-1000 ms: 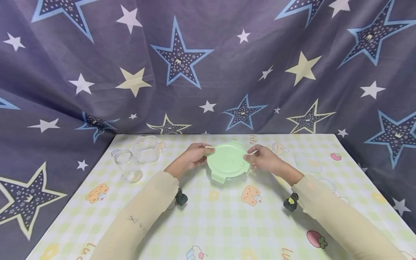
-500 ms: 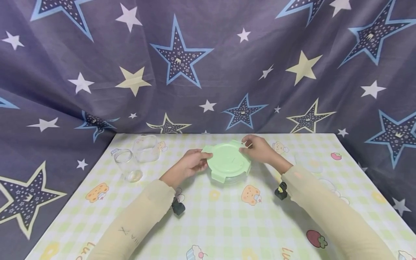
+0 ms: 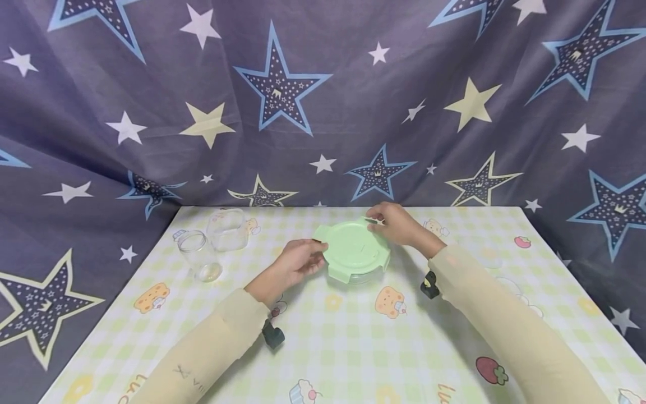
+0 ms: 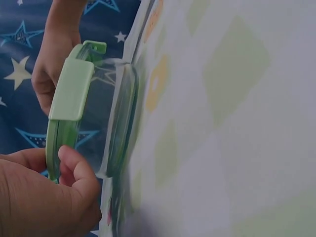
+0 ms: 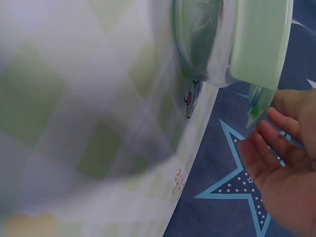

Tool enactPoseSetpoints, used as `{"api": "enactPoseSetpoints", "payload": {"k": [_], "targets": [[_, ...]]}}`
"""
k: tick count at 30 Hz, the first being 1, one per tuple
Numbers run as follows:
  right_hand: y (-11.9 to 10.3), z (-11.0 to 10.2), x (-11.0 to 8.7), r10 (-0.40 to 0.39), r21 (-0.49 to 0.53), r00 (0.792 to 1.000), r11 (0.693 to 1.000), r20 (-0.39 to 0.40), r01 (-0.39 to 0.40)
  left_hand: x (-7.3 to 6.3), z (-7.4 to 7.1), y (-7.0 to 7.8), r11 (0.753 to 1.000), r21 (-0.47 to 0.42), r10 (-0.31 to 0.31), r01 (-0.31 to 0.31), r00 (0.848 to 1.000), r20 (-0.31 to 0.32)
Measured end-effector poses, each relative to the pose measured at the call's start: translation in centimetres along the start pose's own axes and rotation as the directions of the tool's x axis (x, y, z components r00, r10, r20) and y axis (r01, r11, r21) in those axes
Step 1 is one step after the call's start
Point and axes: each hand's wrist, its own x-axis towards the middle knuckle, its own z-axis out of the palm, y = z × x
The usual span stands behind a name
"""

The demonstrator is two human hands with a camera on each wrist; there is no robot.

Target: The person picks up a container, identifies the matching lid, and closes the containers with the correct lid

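Note:
A round clear food container point(image 3: 364, 277) with a light green lid point(image 3: 355, 247) stands on the table; the lid has latch flaps around its edge. My left hand point(image 3: 301, 260) pinches the lid's left edge, thumb on top and fingers curled below; in the left wrist view the left hand point(image 4: 49, 190) is low beside a hanging flap point(image 4: 74, 89). At the far side, my right hand point(image 3: 396, 223) has its thumb on the lid and its fingers at the back flap point(image 3: 370, 220). In the right wrist view the right hand's fingers point(image 5: 269, 143) curl loosely below that flap.
A tall clear jar point(image 3: 201, 258) and a wider clear container point(image 3: 228, 231) stand at the back left. A faint transparent piece point(image 3: 487, 257) lies on the right. The checked tablecloth point(image 3: 348, 348) ends at a star-patterned curtain point(image 3: 323, 112) behind.
My right hand has moved from the lid's right side round to its back flap. My left hand has slid slightly toward the front along the left edge. The container stays in place.

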Motion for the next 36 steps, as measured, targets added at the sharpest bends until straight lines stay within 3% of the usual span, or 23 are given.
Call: {"api": "enactPoseSetpoints", "payload": {"k": [10, 17, 26, 36], "targets": [[-0.7, -0.2, 0.7, -0.015, -0.062, 0.999, 0.998, 0.047, 0.018, -0.9, 0.3, -0.3, 0.999, -0.044, -0.011, 0.011, 1.0, 0.003], [-0.7, 0.0, 0.9, 0.001, -0.052, 0.997, 0.999, 0.081, 0.003, -1.1, 0.3, -0.4, 0.999, -0.043, -0.008, 0.009, 1.0, 0.012], [-0.5, -0.3, 0.9, -0.045, -0.045, 0.988, 0.998, 0.145, 0.052, -1.0, 0.3, -0.4, 0.999, -0.049, 0.007, -0.006, 1.0, 0.026], [-0.5, -0.2, 1.0, 0.019, 0.019, 0.984, 1.0, 0.178, -0.022, -1.1, 0.4, -0.4, 0.999, -0.034, 0.02, -0.02, 1.0, 0.005]]}}
